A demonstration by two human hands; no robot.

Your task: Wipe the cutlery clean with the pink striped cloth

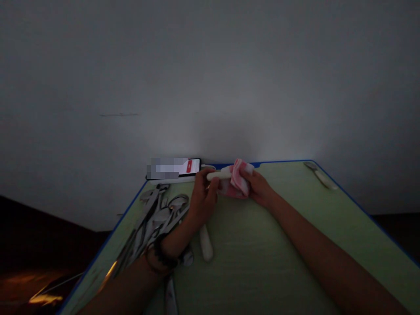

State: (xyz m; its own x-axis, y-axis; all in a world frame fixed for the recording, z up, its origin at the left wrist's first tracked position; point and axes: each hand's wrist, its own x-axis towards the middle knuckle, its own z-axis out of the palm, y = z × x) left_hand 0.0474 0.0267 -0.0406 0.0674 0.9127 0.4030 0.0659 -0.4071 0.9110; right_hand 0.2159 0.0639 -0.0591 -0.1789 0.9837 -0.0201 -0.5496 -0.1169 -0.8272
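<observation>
On my head feed: left hand is closed on an off-white handle, fingers and thumb pinching its near end. Right hand grips a pink-and-white cloth bunched around the far end; whatever the handle carries is hidden in the fabric, so I can't type the tool. The 2 hands are just apart, the handle and cloth bridging them above the back edge of the pale green table, which has blue edging. Text check: phone at the back left has its screen lit, mostly pixelated, with 1 red block I can't read. White cable at its right end. No brand I can make out on the metal utensils heaped left, partly behind the left forearm. 1 more off-white handle lies right of that heap. 1 utensil with a metal head and pale handle sits alone near the far right corner. Black beaded bracelet on the left wrist. Dim picture, grey wall behind.
</observation>
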